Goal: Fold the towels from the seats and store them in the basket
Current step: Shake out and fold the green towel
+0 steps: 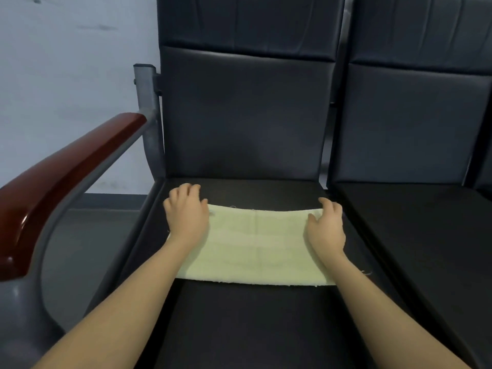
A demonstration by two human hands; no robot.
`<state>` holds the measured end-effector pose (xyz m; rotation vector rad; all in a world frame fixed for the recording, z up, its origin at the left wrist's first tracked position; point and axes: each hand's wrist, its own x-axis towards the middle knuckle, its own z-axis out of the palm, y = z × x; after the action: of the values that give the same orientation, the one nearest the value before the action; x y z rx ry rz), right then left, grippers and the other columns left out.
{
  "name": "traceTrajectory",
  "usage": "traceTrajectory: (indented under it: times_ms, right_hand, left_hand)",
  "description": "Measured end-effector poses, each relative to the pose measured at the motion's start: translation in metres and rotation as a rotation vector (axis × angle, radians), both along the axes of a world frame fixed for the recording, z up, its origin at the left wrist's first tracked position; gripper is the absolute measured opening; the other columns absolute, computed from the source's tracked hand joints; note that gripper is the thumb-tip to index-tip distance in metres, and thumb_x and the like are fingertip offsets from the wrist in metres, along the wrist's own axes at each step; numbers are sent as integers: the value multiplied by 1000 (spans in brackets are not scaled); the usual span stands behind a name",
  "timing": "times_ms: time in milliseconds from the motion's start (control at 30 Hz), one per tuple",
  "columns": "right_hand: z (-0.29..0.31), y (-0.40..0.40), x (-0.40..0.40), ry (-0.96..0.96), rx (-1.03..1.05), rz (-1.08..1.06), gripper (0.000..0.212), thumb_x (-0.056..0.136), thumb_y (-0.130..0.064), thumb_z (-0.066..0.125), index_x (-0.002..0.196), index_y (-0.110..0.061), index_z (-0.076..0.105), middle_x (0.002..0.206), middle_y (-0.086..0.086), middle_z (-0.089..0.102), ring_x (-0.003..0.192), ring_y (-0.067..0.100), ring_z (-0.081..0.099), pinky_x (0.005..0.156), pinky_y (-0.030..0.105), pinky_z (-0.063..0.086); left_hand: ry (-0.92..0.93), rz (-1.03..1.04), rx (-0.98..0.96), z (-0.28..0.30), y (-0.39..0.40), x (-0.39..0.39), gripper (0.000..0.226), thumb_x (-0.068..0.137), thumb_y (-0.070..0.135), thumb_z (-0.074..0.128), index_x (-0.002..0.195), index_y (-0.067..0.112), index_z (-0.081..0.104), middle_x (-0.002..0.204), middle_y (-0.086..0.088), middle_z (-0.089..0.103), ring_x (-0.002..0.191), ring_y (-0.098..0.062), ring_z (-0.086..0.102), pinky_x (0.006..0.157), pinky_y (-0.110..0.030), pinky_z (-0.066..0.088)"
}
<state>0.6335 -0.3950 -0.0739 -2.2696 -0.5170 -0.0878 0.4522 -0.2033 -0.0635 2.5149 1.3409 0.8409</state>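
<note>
Head view: a pale green towel [255,246] lies flat on the dark seat [239,315] of the left of 2 chairs, its long axis running left to right across the seat. It looks already folded into a band, with a faint crease down its middle.

The left hand [186,211] rests on the towel's left end and the right hand [326,225] on its right end, so each hand covers 1 short edge and neither is nearer the middle. The next fold probably brings 1 end over to the other.

Both hands lie palm down on the cloth. The left fingers [186,190] reach past the far edge onto the seat, loosely bent; the right fingers curl lightly at the far right corner. Neither visibly pinches the cloth.

A red-brown armrest [66,177] stands at the left. No basket is in view.
</note>
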Motion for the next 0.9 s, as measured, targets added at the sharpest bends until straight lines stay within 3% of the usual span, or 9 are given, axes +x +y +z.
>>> traceTrajectory:
  times_ms: [133,267,367,500,600,767,900]
  right_hand:
    - [-7,2,-25,-160,-56,267,41,95,-21,53,135,-15,51,145,3,41,125,22,46,99,36,38]
    - [-10,-5,-46,-189,-347,545,49,98,-38,45,145,-24,40,155,-2,30,141,17,28,115,36,21]
    - [-12,-17,-62,-150,-520,614,52,100,-45,34,150,-30,27,159,-8,18,147,14,13,118,34,10]
    - [-8,-36,-84,-124,-593,644,52,102,-46,27,152,-32,21,160,-10,12,148,13,7,119,34,5]
    - [-8,-54,-103,-145,-596,638,52,101,-46,28,151,-32,23,159,-11,16,147,12,10,118,34,7]
    - [3,-77,-132,-182,-547,614,48,97,-49,39,142,-33,41,150,-10,38,139,13,29,111,36,19]
    - [10,-81,-145,-221,-590,610,38,96,-48,38,125,-31,57,127,-11,55,118,17,45,98,35,29]
  left_hand:
    - [196,-247,-12,-3,-33,-1,41,99,34,39,136,21,47,151,1,33,138,-19,23,108,-37,13]
    - [444,-336,-116,-9,-60,-14,48,100,41,30,142,20,37,157,-3,19,144,-22,15,111,-40,16]
    - [477,-349,-159,-10,-73,-31,50,101,42,26,146,21,30,158,-2,18,144,-23,14,112,-40,15]
    - [488,-368,-149,-4,-92,-58,51,100,44,26,146,23,29,157,0,20,143,-21,17,112,-38,16]
    - [498,-385,-159,-5,-107,-80,54,99,47,27,148,26,26,158,3,17,144,-20,15,113,-38,15]
    - [487,-423,-203,-5,-123,-110,55,99,49,29,150,29,22,159,5,13,146,-18,11,115,-37,11]
    - [518,-455,-162,2,-131,-125,52,98,49,33,147,30,30,156,6,24,140,-20,21,110,-37,18]
